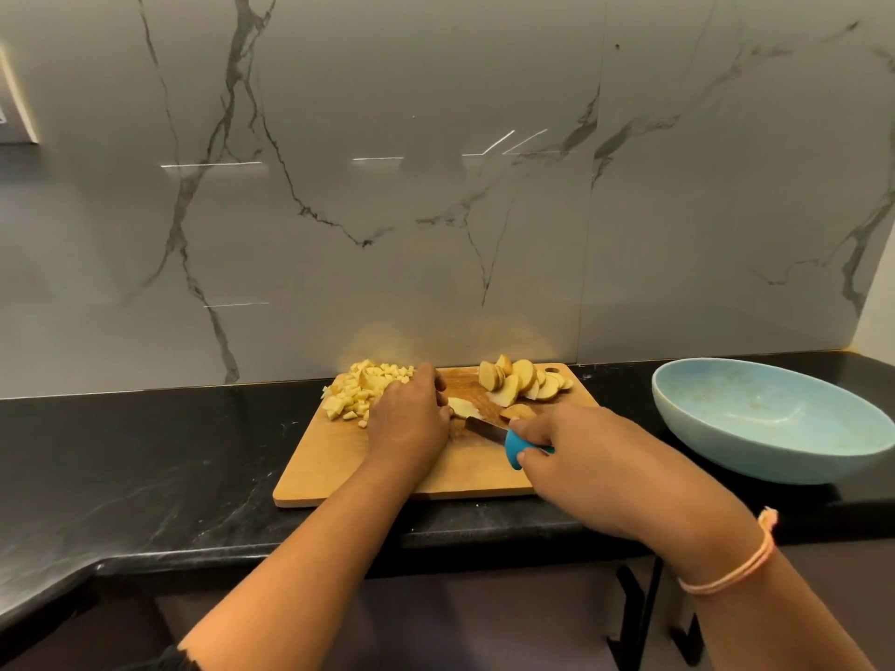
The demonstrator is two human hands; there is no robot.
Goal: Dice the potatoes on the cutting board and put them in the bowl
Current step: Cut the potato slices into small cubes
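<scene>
The left hand (409, 414) holds a potato piece (462, 408) on the cutting board (387, 477), touching the knife (489, 431) gripped by the right hand (595, 457).

The right hand (571, 443) hides most of the knife handle (514, 450); the frame edge clips the bowl (755, 460)

In front of you runs a glossy black stone desk (145, 452) with faint pale veining. A wall of grey marble-look panels (436, 234) with dark veins meets its back edge. At your far left hangs a pale wall plate (17, 104), partly cropped. Black metal bars (632, 612) show below the desk's front.
</scene>
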